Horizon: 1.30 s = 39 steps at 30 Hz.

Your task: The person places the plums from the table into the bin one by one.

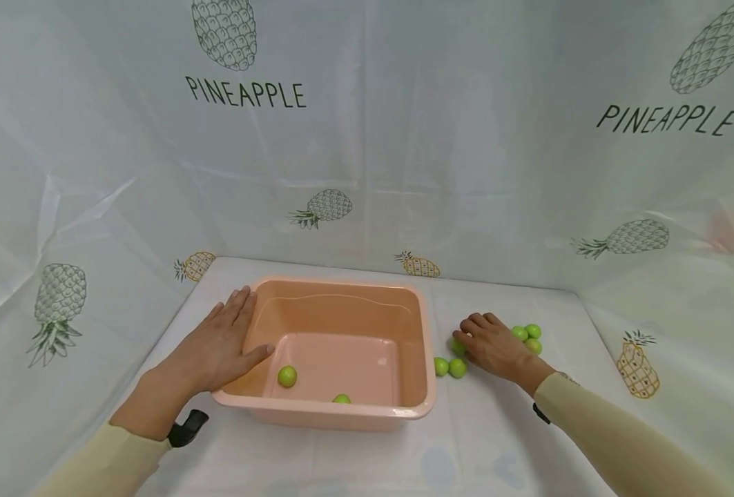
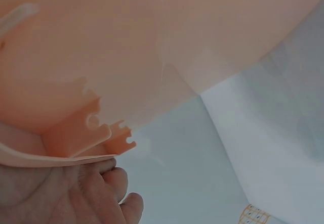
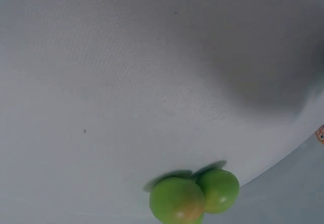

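Observation:
A peach-coloured plastic basin (image 1: pixel 342 410) stands on the table with two small round green fruits inside, one (image 1: pixel 287 376) toward the left and one partly hidden by the near rim. My left hand (image 1: pixel 214 345) lies over the basin's left rim, fingers extended and thumb pointing inward; the left wrist view shows it against the rim. Right of the basin, my right hand (image 1: pixel 491 345) curls its fingers over a green fruit (image 1: pixel 458 346), which they partly cover. Two more green fruits (image 1: pixel 457 368) lie between that hand and the basin.
Several green fruits (image 1: pixel 532 331) sit clustered beyond the right wrist; two show plainly in the right wrist view, one blushed brownish (image 3: pixel 177 201). White sheeting (image 1: pixel 367 138) printed with pineapples encloses the back and sides of the white-covered table (image 1: pixel 367 462).

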Motion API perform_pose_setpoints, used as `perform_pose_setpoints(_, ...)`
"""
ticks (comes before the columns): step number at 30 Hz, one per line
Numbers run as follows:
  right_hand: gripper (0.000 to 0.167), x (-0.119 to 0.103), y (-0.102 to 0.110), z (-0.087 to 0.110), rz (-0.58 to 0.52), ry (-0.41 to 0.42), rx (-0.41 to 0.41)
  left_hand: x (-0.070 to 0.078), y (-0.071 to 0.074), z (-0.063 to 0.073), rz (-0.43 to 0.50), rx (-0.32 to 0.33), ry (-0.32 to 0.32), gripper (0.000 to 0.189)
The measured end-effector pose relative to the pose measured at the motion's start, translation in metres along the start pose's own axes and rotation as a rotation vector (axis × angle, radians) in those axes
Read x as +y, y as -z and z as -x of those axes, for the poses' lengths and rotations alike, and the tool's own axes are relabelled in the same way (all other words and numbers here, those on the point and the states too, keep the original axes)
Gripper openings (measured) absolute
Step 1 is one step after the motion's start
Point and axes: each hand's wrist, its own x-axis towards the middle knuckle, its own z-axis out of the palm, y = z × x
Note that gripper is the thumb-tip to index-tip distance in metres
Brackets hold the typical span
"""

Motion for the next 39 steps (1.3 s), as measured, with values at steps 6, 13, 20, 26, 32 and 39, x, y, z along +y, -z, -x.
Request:
perform_pose_setpoints(6, 0.035, 0.009, 0.001, 0.001, 0.072, -0.117, -0.03, 0.001, 0.0, 0.0, -0.005, 0.005, 0.007, 0.099)
perform_pose_setpoints(13, 0.045, 0.021, 0.009, -0.002, 0.105, -0.173, 0.086, 0.001, 0.0, 0.001, -0.017, 0.018, -0.001, 0.098)
perform_pose_setpoints(20, 0.042, 0.028, 0.02, -0.006, 0.117, -0.184, 0.11, 0.0, 0.0, 0.001, -0.014, 0.022, -0.016, 0.097)
perform_pose_setpoints(26, 0.04, 0.031, 0.031, -0.011, 0.125, -0.186, 0.123, 0.001, 0.001, 0.002, -0.028, 0.023, -0.021, 0.097)
perform_pose_setpoints(32, 0.04, 0.034, 0.044, -0.018, 0.131, -0.185, 0.136, 0.002, 0.003, 0.002, -0.052, 0.023, -0.016, 0.096)
perform_pose_setpoints(39, 0.04, 0.038, 0.06, -0.026, 0.109, -0.174, 0.229, 0.002, 0.002, 0.0, -0.07, 0.021, 0.004, 0.098)
